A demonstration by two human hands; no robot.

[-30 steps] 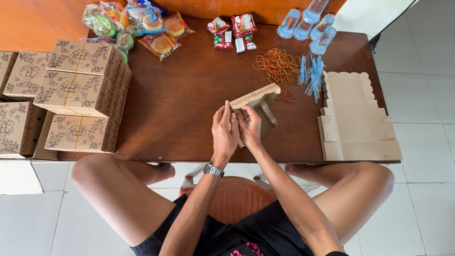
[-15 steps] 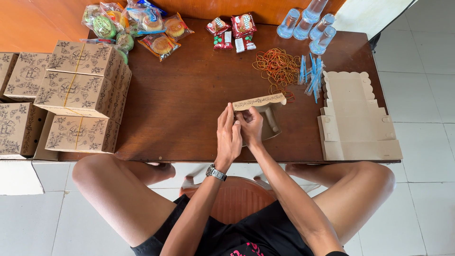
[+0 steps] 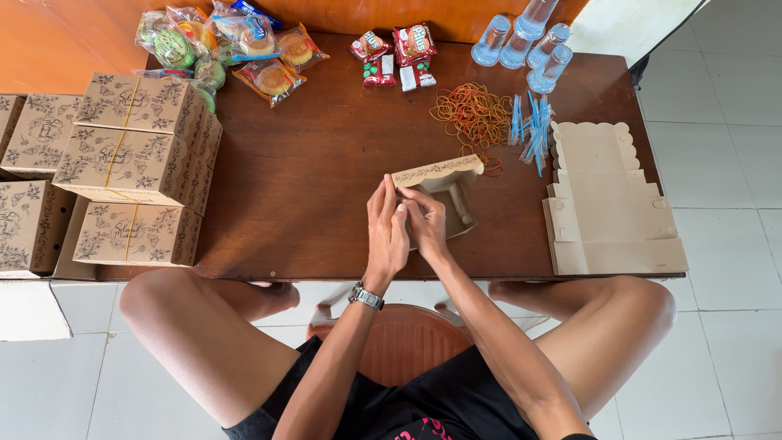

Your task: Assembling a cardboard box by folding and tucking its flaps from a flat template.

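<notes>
A half-folded kraft cardboard box [image 3: 444,187] with a printed pattern stands on the brown wooden table [image 3: 309,171] in front of me. My left hand [image 3: 386,232], with a watch on the wrist, grips the box's near left corner. Pressed against it, my right hand [image 3: 425,222] pinches the same wall, fingertips at the folded edge. One patterned flap of the box points to the right, above the table.
A stack of flat, unfolded boxes [image 3: 611,212] lies at the right. Finished boxes [image 3: 138,163] tied with rubber bands are piled at the left. Wrapped snacks [image 3: 236,45], small packets [image 3: 395,53], water cups [image 3: 525,41], rubber bands [image 3: 472,114] and blue straws [image 3: 531,130] line the far side.
The box has been turned and folded further: its patterned wall, tilted a second ago, now runs level. Both hands have shifted slightly along its near edge.
</notes>
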